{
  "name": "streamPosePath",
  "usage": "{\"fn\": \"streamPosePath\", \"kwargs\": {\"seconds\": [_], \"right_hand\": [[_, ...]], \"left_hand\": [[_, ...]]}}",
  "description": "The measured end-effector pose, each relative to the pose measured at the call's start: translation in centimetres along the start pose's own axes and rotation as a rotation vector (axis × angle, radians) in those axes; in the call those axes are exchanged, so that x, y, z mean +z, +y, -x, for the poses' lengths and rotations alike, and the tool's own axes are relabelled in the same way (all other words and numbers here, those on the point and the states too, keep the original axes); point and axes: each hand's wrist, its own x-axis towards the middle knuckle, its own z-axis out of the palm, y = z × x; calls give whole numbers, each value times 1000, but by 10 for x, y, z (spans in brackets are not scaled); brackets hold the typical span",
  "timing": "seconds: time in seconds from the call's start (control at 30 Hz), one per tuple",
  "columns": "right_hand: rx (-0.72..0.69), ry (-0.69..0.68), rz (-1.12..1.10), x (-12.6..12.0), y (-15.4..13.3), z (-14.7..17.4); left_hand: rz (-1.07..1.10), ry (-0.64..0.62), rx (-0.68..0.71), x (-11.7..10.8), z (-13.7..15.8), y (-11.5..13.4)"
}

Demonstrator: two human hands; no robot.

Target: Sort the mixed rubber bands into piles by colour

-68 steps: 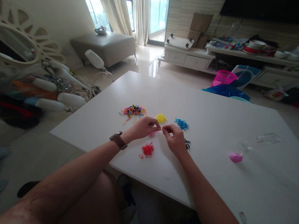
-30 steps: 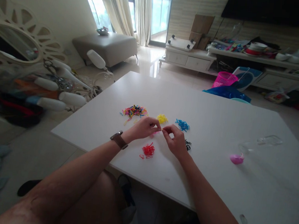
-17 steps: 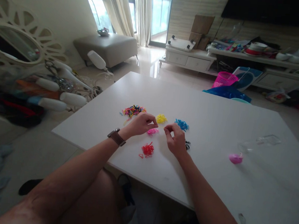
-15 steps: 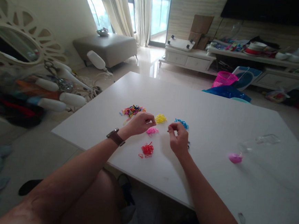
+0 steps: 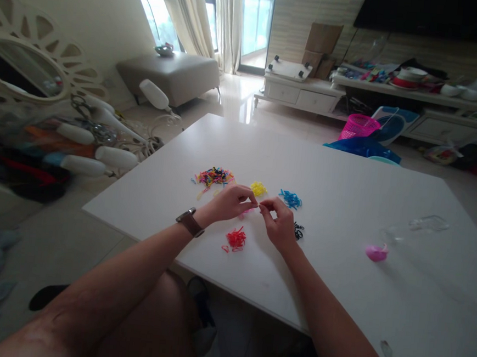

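My left hand (image 5: 236,201) and my right hand (image 5: 277,219) meet fingertip to fingertip above the white table (image 5: 344,203). Both are pinched closed; whatever sits between the fingertips is too small to make out. Beneath my left hand a pile of pink rubber bands (image 5: 244,214) is mostly covered. Small heaps lie around the hands: yellow rubber bands (image 5: 258,189) behind, blue rubber bands (image 5: 290,199) at the back right, black rubber bands (image 5: 298,230) partly behind my right hand, and red rubber bands (image 5: 236,238) nearer me. A mixed-colour pile of rubber bands (image 5: 214,175) lies at the back left.
To the right on the table are a pink object (image 5: 377,252) and a clear plastic container (image 5: 428,222). A pink basket (image 5: 360,127) and blue plastic sheeting (image 5: 365,146) are beyond the far edge. White lamp-like shapes (image 5: 116,158) stand at the left.
My two hands have come together, the left moving right and the right moving slightly left. More of the black and blue piles shows, while the pink pile is now mostly covered.
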Motion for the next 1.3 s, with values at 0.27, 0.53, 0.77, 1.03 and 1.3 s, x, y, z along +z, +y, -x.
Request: {"fn": "streamPosePath", "kwargs": {"seconds": [0.27,0.53,0.77,1.03,1.3], "right_hand": [[-28,60,65,-5,4,-3],[66,143,11,-7,5,-5],[-8,-3,-18,0,1,-1],[-15,37,14,-5,-1,-3],[121,125,-16,-2,4,-3]], "left_hand": [[20,59,-28,-11,-2,-14],[53,122,-127,-17,4,-19],[19,31,-36,-6,2,-1],[30,34,-51,-2,0,-1],[31,134,-168,0,-8,-31]]}}
